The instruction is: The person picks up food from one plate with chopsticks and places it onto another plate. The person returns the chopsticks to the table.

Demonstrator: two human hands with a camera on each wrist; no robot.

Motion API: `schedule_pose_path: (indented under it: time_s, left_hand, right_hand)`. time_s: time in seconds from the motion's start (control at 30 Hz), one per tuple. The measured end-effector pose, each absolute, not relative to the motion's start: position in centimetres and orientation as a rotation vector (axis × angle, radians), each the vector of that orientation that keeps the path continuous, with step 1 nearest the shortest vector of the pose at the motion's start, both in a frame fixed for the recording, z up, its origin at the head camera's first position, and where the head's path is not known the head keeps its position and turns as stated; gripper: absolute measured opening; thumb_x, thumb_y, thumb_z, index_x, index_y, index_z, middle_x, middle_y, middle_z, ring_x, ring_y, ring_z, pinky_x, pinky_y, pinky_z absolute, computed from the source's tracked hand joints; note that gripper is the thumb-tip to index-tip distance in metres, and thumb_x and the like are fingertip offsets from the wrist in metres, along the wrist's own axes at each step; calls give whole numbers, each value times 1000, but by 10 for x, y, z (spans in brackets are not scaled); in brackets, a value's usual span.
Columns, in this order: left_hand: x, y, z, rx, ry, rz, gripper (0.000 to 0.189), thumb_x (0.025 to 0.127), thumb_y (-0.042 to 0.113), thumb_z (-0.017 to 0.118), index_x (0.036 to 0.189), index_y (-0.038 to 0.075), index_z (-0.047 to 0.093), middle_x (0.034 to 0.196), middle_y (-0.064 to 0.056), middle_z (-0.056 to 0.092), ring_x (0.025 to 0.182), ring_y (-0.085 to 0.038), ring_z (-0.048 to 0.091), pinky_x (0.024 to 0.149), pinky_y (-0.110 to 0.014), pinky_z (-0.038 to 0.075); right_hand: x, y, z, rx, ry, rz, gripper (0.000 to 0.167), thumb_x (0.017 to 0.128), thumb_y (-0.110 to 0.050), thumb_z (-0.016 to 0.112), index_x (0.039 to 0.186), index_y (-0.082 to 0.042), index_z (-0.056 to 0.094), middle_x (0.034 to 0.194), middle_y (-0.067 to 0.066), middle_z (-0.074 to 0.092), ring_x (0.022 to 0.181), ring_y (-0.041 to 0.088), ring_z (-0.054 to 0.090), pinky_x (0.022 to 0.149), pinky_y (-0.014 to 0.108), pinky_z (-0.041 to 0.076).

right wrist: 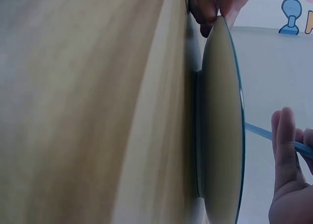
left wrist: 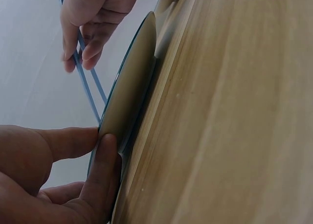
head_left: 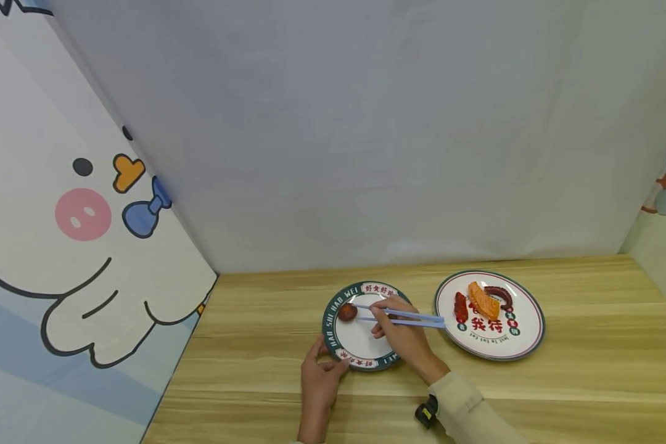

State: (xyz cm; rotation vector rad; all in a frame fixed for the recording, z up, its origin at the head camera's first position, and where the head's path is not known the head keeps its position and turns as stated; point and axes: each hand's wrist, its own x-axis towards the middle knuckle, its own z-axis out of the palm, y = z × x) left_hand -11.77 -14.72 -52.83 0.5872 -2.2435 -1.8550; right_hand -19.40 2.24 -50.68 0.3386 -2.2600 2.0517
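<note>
My left hand (head_left: 320,377) pinches the near-left rim of a round plate (head_left: 366,342) with a dark green lettered border. The left wrist view shows the thumb and fingers on either side of that rim. A pair of light blue chopsticks (head_left: 413,317) is gripped in my right hand (head_left: 402,333), above the plate's right side. Their tips reach a small brown, egg-like piece of food (head_left: 347,312) on the plate's left part; whether they clasp it I cannot tell. In the right wrist view, the plate's side hides the food.
To the right, an oval white plate (head_left: 524,333) carries a red sausage-like piece (head_left: 460,307), an orange salmon-like slice (head_left: 484,301) and a dark red curled tentacle (head_left: 502,295). Both plates stand on a wooden table (head_left: 255,345). A grey curtain (head_left: 366,135) backs it.
</note>
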Motion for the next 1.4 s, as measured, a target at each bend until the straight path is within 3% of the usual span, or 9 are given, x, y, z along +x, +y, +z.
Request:
schedule_pose_path:
  time_s: [0.23, 0.47, 0.77, 1.4]
  left_hand:
    - [-119, -147, -528, 622, -2250, -1859, 78, 82, -10, 80, 152, -10, 47, 126, -22, 60, 85, -17, 67, 67, -22, 56]
    - [-120, -146, -526, 633, -2265, -1852, 78, 83, -8, 81, 152, -9, 47, 127, -23, 59, 88, -20, 67, 70, -26, 59]
    - [-120, -146, -526, 616, -2262, -1853, 78, 83, -10, 80, 153, -10, 46, 126, -23, 59, 86, -17, 67, 69, -24, 59]
    - [-120, -145, -526, 641, -2260, -1852, 78, 82, -10, 80, 153, -10, 46, 127, -23, 59, 84, -17, 66, 67, -24, 58]
  right_hand:
    - [-198, 21, -508, 409, -2266, 2029, 14, 103, -2, 65, 108, 7, 74, 91, 28, 67, 61, 14, 70, 58, 28, 62]
    - [-200, 20, -509, 519, -2243, 1963, 13, 102, 0, 65, 108, 8, 75, 94, 16, 64, 63, 14, 70, 58, 28, 62]
    - [-201, 19, -509, 573, -2266, 1957, 14, 102, 1, 65, 110, 8, 74, 100, 17, 64, 66, 16, 70, 59, 29, 63]
    - [-207, 17, -510, 638, -2319, 1940, 16, 103, -2, 65, 111, 6, 75, 99, 16, 66, 65, 18, 71, 60, 29, 62]
